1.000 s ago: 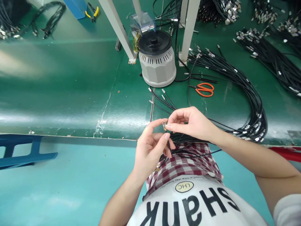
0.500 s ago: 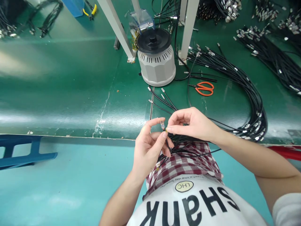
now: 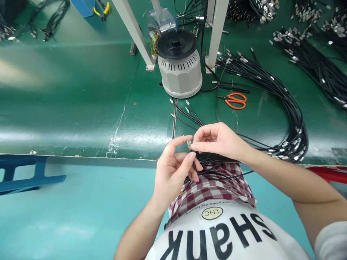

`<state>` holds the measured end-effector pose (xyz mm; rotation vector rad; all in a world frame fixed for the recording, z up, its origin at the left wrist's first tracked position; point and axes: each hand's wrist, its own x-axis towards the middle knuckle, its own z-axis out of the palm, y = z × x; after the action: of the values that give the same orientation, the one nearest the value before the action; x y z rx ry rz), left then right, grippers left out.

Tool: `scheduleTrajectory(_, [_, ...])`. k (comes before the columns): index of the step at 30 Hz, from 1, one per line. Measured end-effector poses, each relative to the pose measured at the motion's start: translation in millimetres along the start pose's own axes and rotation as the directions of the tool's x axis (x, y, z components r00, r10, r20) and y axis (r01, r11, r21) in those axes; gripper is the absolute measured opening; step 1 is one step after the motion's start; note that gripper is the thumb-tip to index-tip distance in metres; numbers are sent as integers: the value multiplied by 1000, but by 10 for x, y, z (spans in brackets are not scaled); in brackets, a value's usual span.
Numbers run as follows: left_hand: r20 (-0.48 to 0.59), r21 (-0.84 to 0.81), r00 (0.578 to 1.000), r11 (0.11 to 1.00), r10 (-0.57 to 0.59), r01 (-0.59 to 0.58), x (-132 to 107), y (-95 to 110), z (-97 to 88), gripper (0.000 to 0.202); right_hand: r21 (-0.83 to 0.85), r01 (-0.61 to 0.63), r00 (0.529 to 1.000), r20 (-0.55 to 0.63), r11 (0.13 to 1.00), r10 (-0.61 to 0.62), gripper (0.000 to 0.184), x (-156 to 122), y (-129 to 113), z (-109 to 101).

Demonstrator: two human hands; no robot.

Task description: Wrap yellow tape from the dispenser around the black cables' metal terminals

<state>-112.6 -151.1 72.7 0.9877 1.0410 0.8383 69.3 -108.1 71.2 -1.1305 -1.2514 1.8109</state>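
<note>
In the head-worn view, a worker seated at a green assembly bench (image 3: 81, 90) works a small metal terminal (image 3: 188, 143) at chest height, just over the lap, between both hands. The right hand (image 3: 221, 141) reaches in from the side, its thumb and forefinger pressed together in a tight pinch on the terminal's lower end. The left hand (image 3: 173, 177) rises from below with its fingers curled, forefinger tip beside the terminal's upper edge and thumb close under it; whether that hand grips or only steadies cannot be told. A thin black wire (image 3: 195, 167) drops from the terminal into a loose bundle of leads lying across a red-checked cloth (image 3: 211, 189) on the worker's lap, above a white "Shark" shirt (image 3: 217, 234). Several wire ends fan out on the bench just beyond the hands. Farther up the bench stand a gray round machine with a black lid (image 3: 180, 68), orange scissors (image 3: 235, 101) and a large coil of black cable (image 3: 294, 126) tipped with metal terminals, with yellow-handled pliers (image 3: 101, 9) at the far edge.
</note>
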Motion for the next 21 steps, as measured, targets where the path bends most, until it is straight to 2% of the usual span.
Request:
scheduleTrajectory(14, [0,2,1000,1000,-5,5,0,-1,5,40,27,-9,1000,1,1000,9,24,-10,-3,10])
scheduleTrajectory(21, [28,18,999,999,29,-29,1,-20,-9,36,31,18,1000,14,999,-19,19,-12,-3,19])
